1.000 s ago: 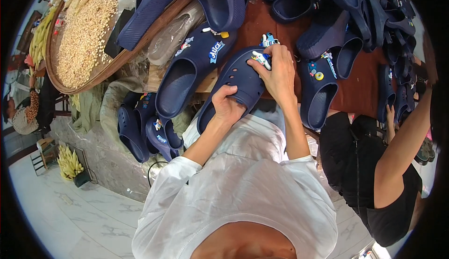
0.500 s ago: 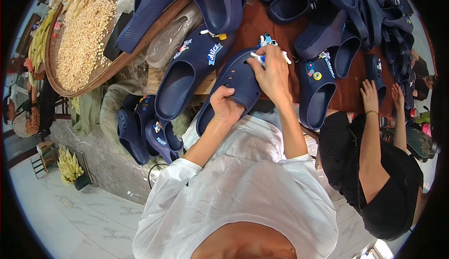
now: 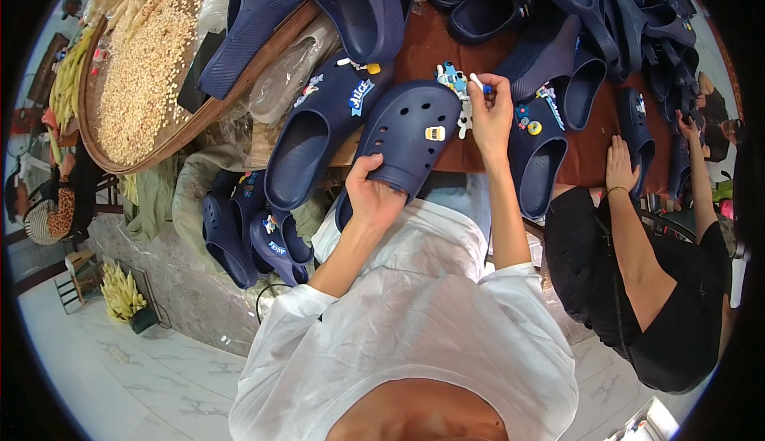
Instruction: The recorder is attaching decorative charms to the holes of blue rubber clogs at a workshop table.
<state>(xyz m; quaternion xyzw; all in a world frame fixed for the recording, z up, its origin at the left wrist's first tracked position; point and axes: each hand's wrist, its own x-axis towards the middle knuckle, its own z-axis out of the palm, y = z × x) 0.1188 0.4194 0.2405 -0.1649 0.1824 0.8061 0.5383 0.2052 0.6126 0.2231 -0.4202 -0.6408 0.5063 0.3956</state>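
My left hand [image 3: 374, 192] grips a navy clog [image 3: 406, 126] by its opening, the thumb on top and the fingers hidden inside. A small yellow-and-white charm [image 3: 434, 133] sits on that clog's upper among bare holes. To its right, my right hand [image 3: 492, 118] is raised and pinches a small white-and-blue shoe charm [image 3: 480, 84]. Several loose charms [image 3: 451, 77] lie just past the clog's toe, partly behind it. Left of the held clog is a decorated clog [image 3: 323, 130] with charms on its upper.
More navy clogs [image 3: 542, 150] lie on the brown-covered table [image 3: 422, 50] and pile up at the far right. A co-worker's hand [image 3: 621, 166] rests there beside another clog. At upper left stands a round tray [image 3: 103, 158] of pale kernels. Clogs [image 3: 227, 238] hang or sit lower left.
My right hand has drawn back rightward off the clog and now pinches a charm. The clog's upper has turned more into view, showing the yellow-and-white charm. The co-worker's arms have shifted.
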